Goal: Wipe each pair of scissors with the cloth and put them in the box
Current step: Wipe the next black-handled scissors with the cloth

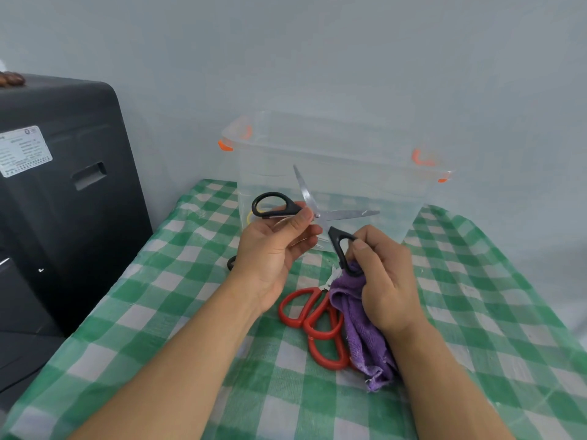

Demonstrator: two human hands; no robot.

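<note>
At frame centre, black scissors (313, 214) held spread open before the box (333, 160).
Left hand (273, 249) pinches one handle; right hand (381, 281) grips the other plus the cloth (362, 331). Best wipe each blade away from its edge. Red scissors (314, 315) lie partly covered; the box's contents are unclear.

A box (333, 173) stands at the far edge of the worktop (158, 312), against the wall, with a cabinet (63, 185) off the worktop's left edge. In front of the box, the left hand (273, 249) and right hand (384, 277) hold an opened pair of scissors (317, 214) above the worktop, the right also holding a cloth (362, 328). Beneath them two more scissors (314, 315) lie mid-worktop, left of the cloth and partly under it.
</note>
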